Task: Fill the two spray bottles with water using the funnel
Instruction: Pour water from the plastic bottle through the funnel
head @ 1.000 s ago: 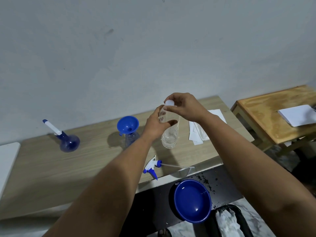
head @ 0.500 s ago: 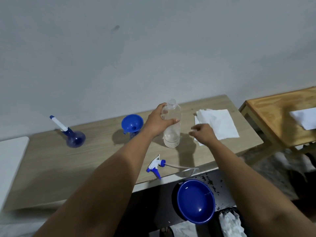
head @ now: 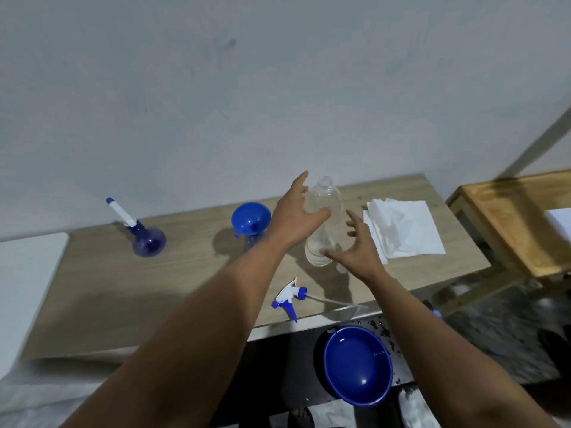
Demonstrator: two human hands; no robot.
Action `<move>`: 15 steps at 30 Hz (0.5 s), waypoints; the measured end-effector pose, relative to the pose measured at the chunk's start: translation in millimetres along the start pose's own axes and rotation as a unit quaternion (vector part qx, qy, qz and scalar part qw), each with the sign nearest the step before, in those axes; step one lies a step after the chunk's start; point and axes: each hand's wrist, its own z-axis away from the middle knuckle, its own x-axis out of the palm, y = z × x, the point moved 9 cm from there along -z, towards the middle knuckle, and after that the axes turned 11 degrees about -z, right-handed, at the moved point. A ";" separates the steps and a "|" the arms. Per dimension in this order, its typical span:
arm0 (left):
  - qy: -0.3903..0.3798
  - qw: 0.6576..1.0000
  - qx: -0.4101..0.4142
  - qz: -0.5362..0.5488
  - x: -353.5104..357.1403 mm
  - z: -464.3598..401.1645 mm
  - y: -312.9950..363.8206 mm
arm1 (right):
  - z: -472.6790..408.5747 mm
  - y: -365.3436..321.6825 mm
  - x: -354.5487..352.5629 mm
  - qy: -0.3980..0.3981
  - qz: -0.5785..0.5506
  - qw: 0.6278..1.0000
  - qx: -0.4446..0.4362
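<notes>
A clear plastic bottle (head: pixel 327 223) stands uncapped on the wooden table (head: pixel 154 288), with a little water at its bottom. My left hand (head: pixel 293 217) is against its left side, fingers spread upward and only the thumb lying across the bottle. My right hand (head: pixel 355 245) is open at the bottle's lower right, with its thumb by the base. A blue funnel (head: pixel 250 219) sits in the neck of a clear spray bottle (head: pixel 255 240), which my left forearm mostly hides. A round blue spray bottle (head: pixel 148 239) stands at the far left.
A white-and-blue trigger spray head (head: pixel 289 299) with its tube lies near the table's front edge. White tissues (head: pixel 404 230) lie to the right of the bottle. A blue bowl (head: pixel 358 366) sits below the table's front. A wooden side table (head: pixel 509 223) stands at the right.
My right hand took the cap off the clear bottle, dropped to the table, and is now open beside the bottle. My left hand's grip on the bottle has loosened.
</notes>
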 end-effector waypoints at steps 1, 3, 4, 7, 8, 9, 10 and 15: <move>0.007 1.000 0.014 -0.018 -6.9 1.2 5.1 | -2.7 -13.8 -0.4 0.005 -0.032 0.999 -0.022; 0.041 0.994 0.058 -0.081 -26.5 5.6 17.5 | -8.3 -42.1 4.3 0.016 -0.068 0.996 -0.058; 0.068 0.988 0.083 -0.112 -38.3 8.9 23.5 | -11.7 -54.8 8.6 0.024 -0.074 0.995 -0.069; 0.146 0.963 0.133 -0.182 -72.0 18.1 28.7 | -19.0 -77.2 23.4 0.047 -0.103 0.991 -0.077; 0.158 0.959 0.130 -0.196 -80.9 18.4 22.3 | -18.7 -80.8 26.7 0.056 -0.120 0.988 -0.074; 0.159 0.959 0.114 -0.203 -88.1 18.2 11.4 | -17.8 -83.3 28.0 0.068 -0.137 0.986 -0.070; 0.153 0.962 0.091 -0.206 -94.3 18.4 -1.9 | -16.4 -85.6 27.1 0.083 -0.151 0.983 -0.069; 0.066 0.981 -0.006 -0.182 -100.4 29.2 -68.4 | -6.8 -119.3 15.7 0.141 -0.189 0.967 -0.099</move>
